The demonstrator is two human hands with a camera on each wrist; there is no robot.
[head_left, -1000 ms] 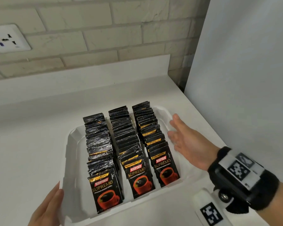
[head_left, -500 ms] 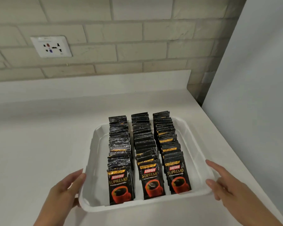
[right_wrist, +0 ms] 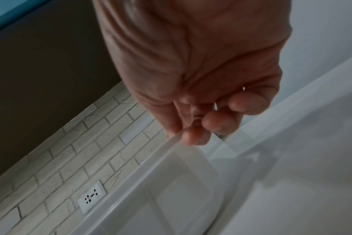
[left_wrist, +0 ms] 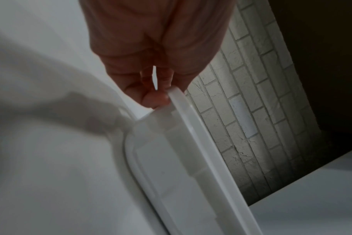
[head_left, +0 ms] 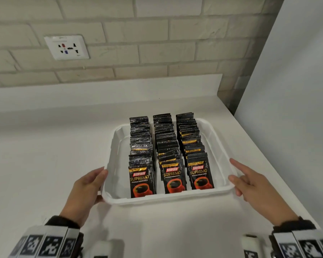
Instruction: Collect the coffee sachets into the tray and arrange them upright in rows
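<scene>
Three upright rows of coffee sachets [head_left: 167,153] sit in the white tray [head_left: 219,146] on the counter [head_left: 45,155], so sorting looks done and the step reads as squaring or shifting the tray. Left hand [head_left: 86,190] grips the near-left rim, thumb on top, fingers curled under. Right hand [head_left: 250,185] touches the near-right rim with extended fingers, not clearly clamped. Get a matching right grip first, then keep the tray level and slide slowly, or the front sachets probably tip toward the near wall
</scene>
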